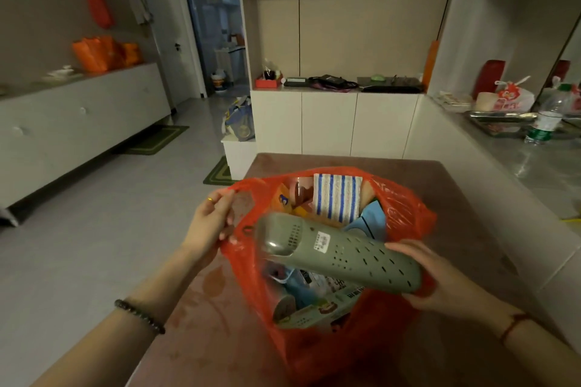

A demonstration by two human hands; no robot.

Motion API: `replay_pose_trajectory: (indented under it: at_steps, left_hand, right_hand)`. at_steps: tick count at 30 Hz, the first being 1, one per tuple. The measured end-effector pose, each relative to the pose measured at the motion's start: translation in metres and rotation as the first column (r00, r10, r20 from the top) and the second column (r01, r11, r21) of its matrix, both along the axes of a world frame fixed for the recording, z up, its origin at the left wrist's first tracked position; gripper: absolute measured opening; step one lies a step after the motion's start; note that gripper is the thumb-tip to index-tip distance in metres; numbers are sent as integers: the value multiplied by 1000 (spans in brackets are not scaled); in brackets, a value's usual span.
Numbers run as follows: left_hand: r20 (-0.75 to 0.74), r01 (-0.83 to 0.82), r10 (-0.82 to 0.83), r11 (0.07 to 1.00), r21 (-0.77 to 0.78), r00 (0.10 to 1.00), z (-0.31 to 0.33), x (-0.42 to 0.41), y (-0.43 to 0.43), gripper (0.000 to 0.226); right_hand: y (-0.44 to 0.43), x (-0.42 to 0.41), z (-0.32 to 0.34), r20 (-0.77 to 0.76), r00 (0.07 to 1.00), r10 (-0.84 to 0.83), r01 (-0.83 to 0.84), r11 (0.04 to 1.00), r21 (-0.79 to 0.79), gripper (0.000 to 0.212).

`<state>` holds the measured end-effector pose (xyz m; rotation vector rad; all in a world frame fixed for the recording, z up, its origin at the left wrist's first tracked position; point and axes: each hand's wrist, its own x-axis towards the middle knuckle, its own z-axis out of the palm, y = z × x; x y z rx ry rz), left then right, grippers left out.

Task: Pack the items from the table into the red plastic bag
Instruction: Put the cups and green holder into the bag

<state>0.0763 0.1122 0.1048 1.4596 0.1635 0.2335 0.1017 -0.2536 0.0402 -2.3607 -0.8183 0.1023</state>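
A long grey-green plastic case (pixel 339 254) lies across the open mouth of the red bag (pixel 405 207), above the things already inside it. Its long axis runs from the bag's near right edge to its far left edge. The rounded, glossy end points toward the bag's left rim, and the top face is dotted with small slots and holes. A white sticker (pixel 322 242) sits about midway along the case; its print looks like a barcode, but it is too blurred to read. The right hand (pixel 440 280) grips the case at its near right end, with the thumb on top and the fingers curled underneath. The left hand (pixel 213 217) pinches the bag's left rim between thumb and curled fingers and holds the mouth open. Inside the bag, at its far side, a blue-and-white striped cloth (pixel 338 198) stands upright. At the near side lies a printed packet (pixel 317 308) with dark characters that cannot be made out. The bag stands on the reddish-brown surface (pixel 471 185), near its front edge.
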Motion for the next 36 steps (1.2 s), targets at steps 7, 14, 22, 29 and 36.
replay_pose_trajectory:
  at_steps: [7, 14, 22, 29, 36]
  left_hand:
    - [-49, 394, -399, 866, 309, 916, -5, 0, -46, 72]
    - [-143, 450, -476, 630, 634, 868, -21, 11, -65, 106]
    - [-109, 428, -490, 607, 670, 865, -22, 17, -68, 99]
    - [-87, 440, -446, 799, 411, 891, -21, 19, -68, 96]
    - [-27, 387, -389, 921, -46, 921, 53, 29, -44, 41]
  right_hand:
    - [70, 24, -15, 33, 999, 4, -2, 999, -48, 87]
    - [37, 24, -29, 349, 847, -400, 491, 842, -225, 113]
    - [9, 25, -32, -347, 545, -763, 831, 547, 102, 20]
    - [1, 18, 70, -707, 622, -336, 734, 565, 378, 26]
    - [21, 27, 161, -801, 598, 25, 635, 595, 493, 30]
